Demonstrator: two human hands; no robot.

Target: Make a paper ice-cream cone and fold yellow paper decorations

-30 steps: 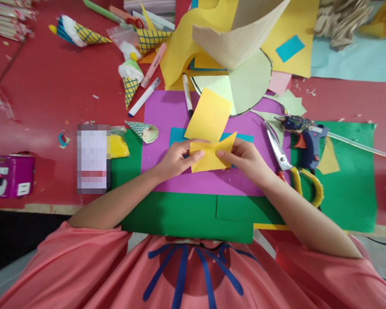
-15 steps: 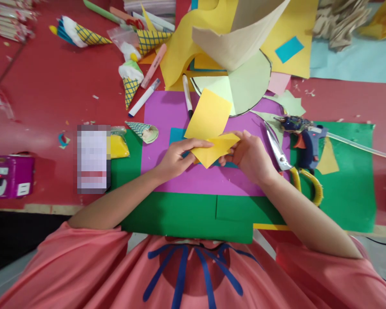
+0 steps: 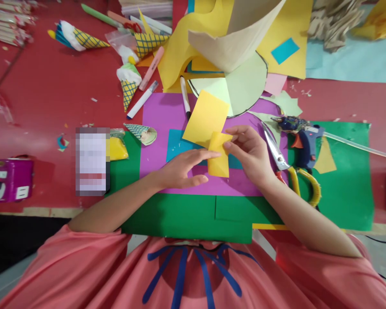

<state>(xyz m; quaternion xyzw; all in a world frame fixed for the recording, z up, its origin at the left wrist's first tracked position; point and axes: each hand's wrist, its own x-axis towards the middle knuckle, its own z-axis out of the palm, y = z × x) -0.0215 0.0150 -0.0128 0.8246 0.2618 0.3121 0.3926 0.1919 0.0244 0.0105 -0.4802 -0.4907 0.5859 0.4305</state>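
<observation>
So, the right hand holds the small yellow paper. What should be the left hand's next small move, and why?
The left hand could perhaps close its thumb and forefinger on the left edge of the small yellow paper. The right hand pinches its upper right edge, but the left thumb is spread from the forefinger, so only one grip seems firm.

Your folded paper is plain yellow. You have a purple sheet, a green sheet and a red table. Your glue gun is dark blue, its trigger orange-red. Your shirt is salmon pink, streaked dark blue. The green-and-white-topped cone is yellow, crosshatched blue.
</observation>
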